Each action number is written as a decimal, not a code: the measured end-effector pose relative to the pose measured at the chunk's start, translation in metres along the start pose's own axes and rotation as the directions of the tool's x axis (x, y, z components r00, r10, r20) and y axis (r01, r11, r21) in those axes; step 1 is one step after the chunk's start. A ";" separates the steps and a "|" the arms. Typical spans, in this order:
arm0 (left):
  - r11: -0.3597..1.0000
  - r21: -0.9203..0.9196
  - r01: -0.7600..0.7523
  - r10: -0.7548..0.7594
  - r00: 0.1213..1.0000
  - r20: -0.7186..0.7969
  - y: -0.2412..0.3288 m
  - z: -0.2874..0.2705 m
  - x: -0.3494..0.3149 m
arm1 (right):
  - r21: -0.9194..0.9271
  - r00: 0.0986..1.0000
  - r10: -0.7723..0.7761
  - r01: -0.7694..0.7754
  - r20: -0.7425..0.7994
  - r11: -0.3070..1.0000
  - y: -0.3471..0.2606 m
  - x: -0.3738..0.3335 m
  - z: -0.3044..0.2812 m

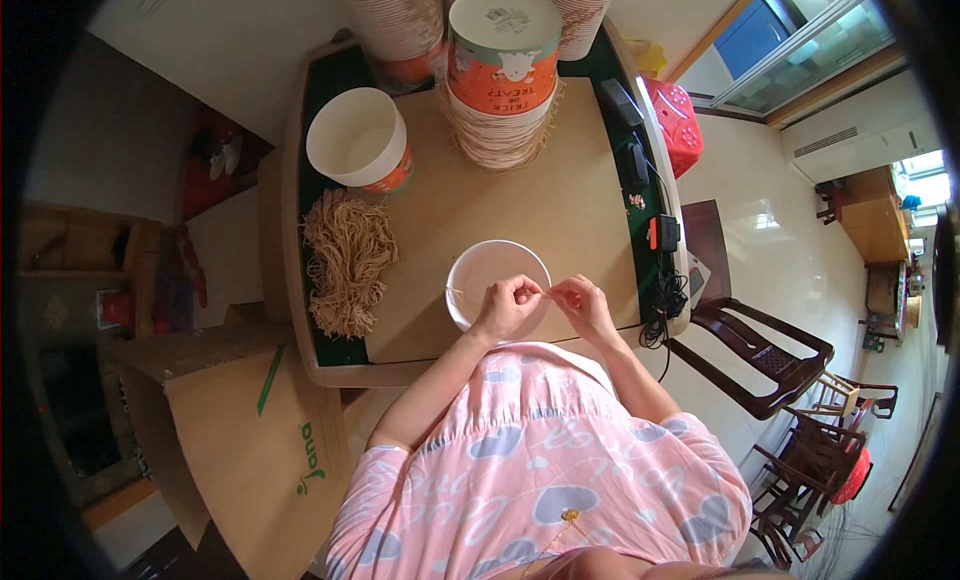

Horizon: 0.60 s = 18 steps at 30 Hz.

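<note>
A white paper bucket (480, 264) stands open end up at the table's near edge. A bit of tan cord pokes through its left wall. Over the bucket's right side, my left hand (511, 306) is closed in a pinch. My right hand (582, 306), also pinching, meets it at the right rim. A thin tan cord (546, 296) shows between the fingertips; most of it is hidden by the fingers. To the left lies a loose bundle of tan cords (348, 262).
Nested buckets (357, 140) stand at the left. Behind, an upside-down stack of orange-printed buckets (503, 70) rises beside taller stacks. Black chargers and cables (664, 298) line the right edge. A cardboard box (240, 430) is at lower left, a dark chair (760, 355) at right.
</note>
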<state>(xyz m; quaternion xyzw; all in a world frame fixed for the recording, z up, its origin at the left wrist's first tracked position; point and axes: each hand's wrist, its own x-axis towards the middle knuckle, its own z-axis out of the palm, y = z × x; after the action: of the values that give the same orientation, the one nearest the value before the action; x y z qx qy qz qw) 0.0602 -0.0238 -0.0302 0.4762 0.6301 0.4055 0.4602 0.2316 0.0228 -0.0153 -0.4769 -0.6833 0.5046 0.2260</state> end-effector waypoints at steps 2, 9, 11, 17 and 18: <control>1.000 0.023 -0.007 0.006 0.999 0.049 0.004 -0.002 -0.002 | 0.012 0.999 0.013 -0.013 -0.041 1.000 0.000 0.000 0.001; 0.998 0.018 -0.062 0.061 0.994 0.086 0.016 -0.001 -0.005 | 0.162 0.983 0.184 -0.182 0.005 0.970 0.002 0.003 0.007; 0.998 0.035 -0.045 0.043 0.997 0.070 0.014 0.000 -0.005 | 0.206 0.960 0.267 -0.278 0.080 0.938 -0.002 0.003 0.003; 1.000 -0.028 -0.002 0.004 0.999 0.041 0.008 0.004 -0.003 | 0.308 0.972 0.177 -0.217 0.153 0.926 0.014 -0.004 0.003; 1.000 -0.028 -0.002 0.003 0.999 0.042 0.005 0.005 -0.003 | 0.289 0.988 0.098 -0.129 0.120 0.948 0.013 -0.004 0.005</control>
<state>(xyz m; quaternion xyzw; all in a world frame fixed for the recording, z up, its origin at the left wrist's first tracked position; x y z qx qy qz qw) 0.0669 -0.0249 -0.0258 0.4788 0.6139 0.4050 0.4794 0.2351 0.0177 -0.0285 -0.4493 -0.5821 0.6376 0.2294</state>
